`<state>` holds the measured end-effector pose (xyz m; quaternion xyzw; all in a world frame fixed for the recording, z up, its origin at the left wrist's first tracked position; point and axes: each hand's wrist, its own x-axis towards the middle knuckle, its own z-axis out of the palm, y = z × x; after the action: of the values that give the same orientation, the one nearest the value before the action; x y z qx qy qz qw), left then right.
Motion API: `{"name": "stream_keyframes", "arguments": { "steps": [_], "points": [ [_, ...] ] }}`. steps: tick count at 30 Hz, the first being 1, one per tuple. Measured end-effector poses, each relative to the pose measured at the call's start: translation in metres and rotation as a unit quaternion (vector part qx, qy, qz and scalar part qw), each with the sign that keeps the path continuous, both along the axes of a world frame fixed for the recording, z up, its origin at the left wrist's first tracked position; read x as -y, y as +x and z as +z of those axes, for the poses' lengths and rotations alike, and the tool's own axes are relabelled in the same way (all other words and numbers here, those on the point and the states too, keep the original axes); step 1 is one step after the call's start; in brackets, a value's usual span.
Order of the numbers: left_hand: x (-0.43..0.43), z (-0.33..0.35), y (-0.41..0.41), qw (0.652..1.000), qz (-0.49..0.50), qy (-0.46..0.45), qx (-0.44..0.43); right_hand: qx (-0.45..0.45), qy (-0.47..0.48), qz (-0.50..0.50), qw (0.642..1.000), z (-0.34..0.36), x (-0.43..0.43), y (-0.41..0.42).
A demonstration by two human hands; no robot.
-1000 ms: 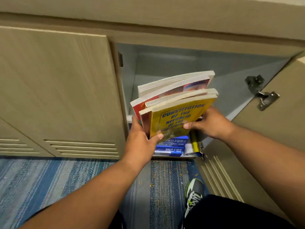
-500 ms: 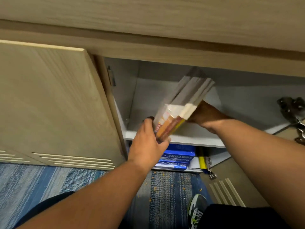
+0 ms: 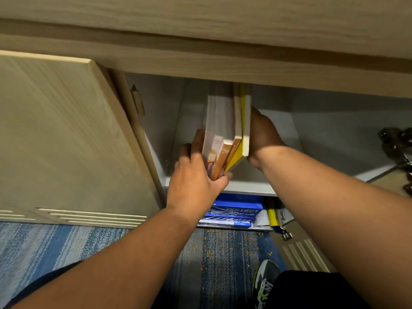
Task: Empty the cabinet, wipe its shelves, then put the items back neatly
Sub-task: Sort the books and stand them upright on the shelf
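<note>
A stack of several books (image 3: 225, 134), with orange and yellow spines toward me, stands nearly upright on the upper grey shelf (image 3: 245, 188) of the open cabinet. My left hand (image 3: 196, 175) grips the stack's near lower end, thumb under the spines and fingers up its left side. My right hand (image 3: 263, 134) presses against the stack's right face, next to the yellow book; its fingers are hidden behind the books.
The lower shelf holds blue packs (image 3: 234, 212), white paper and a yellow object (image 3: 273, 216). A closed wooden door (image 3: 62, 139) is on the left, the open door (image 3: 307, 253) with its hinge (image 3: 394, 141) on the right. Blue carpet (image 3: 223, 264) and my shoe (image 3: 266, 282) lie below.
The books went from lying flat in front of the cabinet, covers up, into the upper shelf and turned upright. Both hands moved in with them.
</note>
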<state>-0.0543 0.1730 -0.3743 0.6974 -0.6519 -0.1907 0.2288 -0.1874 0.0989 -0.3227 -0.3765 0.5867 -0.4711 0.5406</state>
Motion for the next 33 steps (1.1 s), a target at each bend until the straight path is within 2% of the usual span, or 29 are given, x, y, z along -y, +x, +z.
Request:
{"name": "stream_keyframes", "arguments": {
  "steps": [3,6,12,15,21,26,33],
  "points": [
    [0.008,0.000,0.012,0.998,0.016,-0.027,-0.050,0.057,0.023,0.040,0.997,0.007,0.000,0.015],
    [0.011,0.000,0.022,0.995,0.037,-0.019,-0.086,0.063,0.033,0.077,0.994,0.011,0.001,0.022],
    [-0.002,0.026,0.030,0.995,0.019,-0.066,-0.071,-0.054,0.020,0.117,0.991,0.028,0.001,0.037],
    [-0.011,0.034,0.038,0.991,-0.004,-0.094,-0.095,-0.096,0.009,0.134,0.986,0.040,0.004,0.047],
    [-0.008,0.028,0.041,0.985,0.005,-0.094,-0.143,-0.162,-0.050,0.135,0.976,0.047,0.001,0.047],
    [-0.005,0.033,0.036,0.973,0.022,-0.106,-0.203,-0.206,-0.028,0.131,0.969,0.055,-0.006,0.040],
    [-0.001,0.031,0.029,0.961,0.063,-0.125,-0.239,-0.252,0.019,0.199,0.947,0.063,-0.010,0.043]
  ]
}}
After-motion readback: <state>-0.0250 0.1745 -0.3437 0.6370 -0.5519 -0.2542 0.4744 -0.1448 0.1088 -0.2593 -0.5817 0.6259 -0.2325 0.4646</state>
